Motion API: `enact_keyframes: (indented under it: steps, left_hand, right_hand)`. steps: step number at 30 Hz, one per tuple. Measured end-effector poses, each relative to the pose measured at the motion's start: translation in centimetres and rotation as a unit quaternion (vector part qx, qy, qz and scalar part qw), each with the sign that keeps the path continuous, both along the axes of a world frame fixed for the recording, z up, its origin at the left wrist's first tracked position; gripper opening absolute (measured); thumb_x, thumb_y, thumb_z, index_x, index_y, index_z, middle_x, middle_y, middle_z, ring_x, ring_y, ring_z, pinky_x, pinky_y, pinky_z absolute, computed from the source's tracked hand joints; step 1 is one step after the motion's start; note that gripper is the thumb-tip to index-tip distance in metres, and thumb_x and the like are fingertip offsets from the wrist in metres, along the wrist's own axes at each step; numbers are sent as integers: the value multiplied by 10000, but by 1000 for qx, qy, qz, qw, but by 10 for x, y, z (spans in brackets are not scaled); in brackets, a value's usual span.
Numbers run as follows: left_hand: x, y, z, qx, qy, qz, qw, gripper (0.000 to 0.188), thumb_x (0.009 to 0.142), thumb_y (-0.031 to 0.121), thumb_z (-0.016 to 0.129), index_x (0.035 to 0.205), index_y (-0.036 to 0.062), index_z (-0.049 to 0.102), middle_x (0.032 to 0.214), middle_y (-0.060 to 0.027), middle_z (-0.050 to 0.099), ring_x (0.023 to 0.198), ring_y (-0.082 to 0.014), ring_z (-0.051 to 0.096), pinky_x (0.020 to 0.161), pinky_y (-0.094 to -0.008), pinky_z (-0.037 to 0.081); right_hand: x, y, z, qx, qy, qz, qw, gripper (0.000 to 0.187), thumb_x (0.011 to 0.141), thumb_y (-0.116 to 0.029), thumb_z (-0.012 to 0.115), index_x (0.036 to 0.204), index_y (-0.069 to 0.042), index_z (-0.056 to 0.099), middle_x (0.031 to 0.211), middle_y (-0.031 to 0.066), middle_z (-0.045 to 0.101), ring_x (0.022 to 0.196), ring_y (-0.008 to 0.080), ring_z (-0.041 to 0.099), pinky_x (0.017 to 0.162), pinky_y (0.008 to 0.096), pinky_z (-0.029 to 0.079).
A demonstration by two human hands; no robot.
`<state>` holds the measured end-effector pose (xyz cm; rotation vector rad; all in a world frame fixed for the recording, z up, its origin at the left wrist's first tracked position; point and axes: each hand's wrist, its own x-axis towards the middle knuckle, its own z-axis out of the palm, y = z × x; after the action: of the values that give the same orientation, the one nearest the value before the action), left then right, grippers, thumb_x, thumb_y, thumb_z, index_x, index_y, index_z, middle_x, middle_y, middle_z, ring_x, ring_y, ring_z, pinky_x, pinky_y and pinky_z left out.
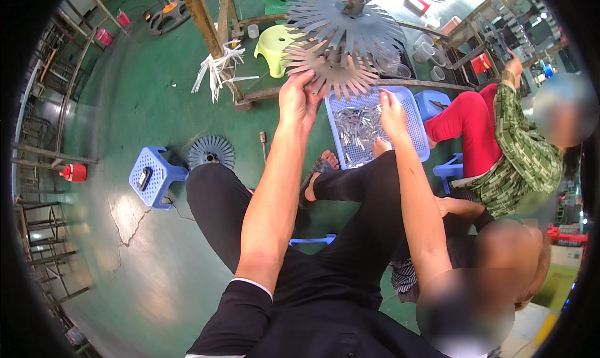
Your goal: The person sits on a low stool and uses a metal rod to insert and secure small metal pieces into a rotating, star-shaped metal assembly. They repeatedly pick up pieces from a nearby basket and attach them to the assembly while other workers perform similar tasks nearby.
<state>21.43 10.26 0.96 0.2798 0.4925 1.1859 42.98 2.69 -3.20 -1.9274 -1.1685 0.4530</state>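
Note:
Two slotted metal discs with narrow radial blades hang one over the other on an upright shaft: a larger grey disc (375,26) on top and a smaller brownish disc (337,71) below. My left hand (300,101) is at the near left edge of the lower disc, thumb and fingers closed on its blades. To the right, my right hand (393,115) is raised over a blue plastic basket (333,130), its fingers pinched together near the lower disc. Whatever they hold is too small to make out. Many small metal strips (359,128) lie loose in the basket.
A rusty frame post (203,20) tied with white strips stands ahead on the left. A yellow-green stool (273,50) is behind it. On the left floor are a blue stool (150,176) and another bladed disc (211,153). Close at my right sit people, one in red trousers (465,117).

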Motion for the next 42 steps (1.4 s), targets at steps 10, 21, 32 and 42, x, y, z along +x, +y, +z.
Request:
enact_keyframes:
  steps: [10,21,32,42]
  left_hand:
    - [9,9,-6,-4,0,-25,1000,197,854,1,507,1048,-24,535,998,-142,616,923,-253,624,811,-399,551]
    - [32,11,4,-14,-30,-41,999,241,860,9,509,1097,-37,507,1045,-147,598,928,-253,621,767,-384,564]
    - [31,13,8,18,1,-83,996,269,881,71,552,1138,13,496,1087,-94,590,957,-188,597,745,-358,550]
    - [2,21,11,42,68,-129,988,253,922,143,512,1131,1,527,1126,-115,600,950,-182,606,764,-326,544]
  right_hand:
    - [-6,47,-28,145,-486,240,828,389,806,-217,581,1159,-52,580,1193,141,557,1174,283,481,991,411,389]
    - [-14,102,-82,425,-572,67,699,346,791,-178,597,1123,-82,599,1157,115,559,1114,287,520,946,451,421]
    - [-18,99,-53,282,-573,71,766,405,801,-180,586,1191,-74,566,1229,161,530,1152,347,496,950,486,406]
    - [-4,105,-64,214,-616,72,755,437,798,-149,567,1214,-18,542,1258,194,522,1183,408,467,993,541,348]
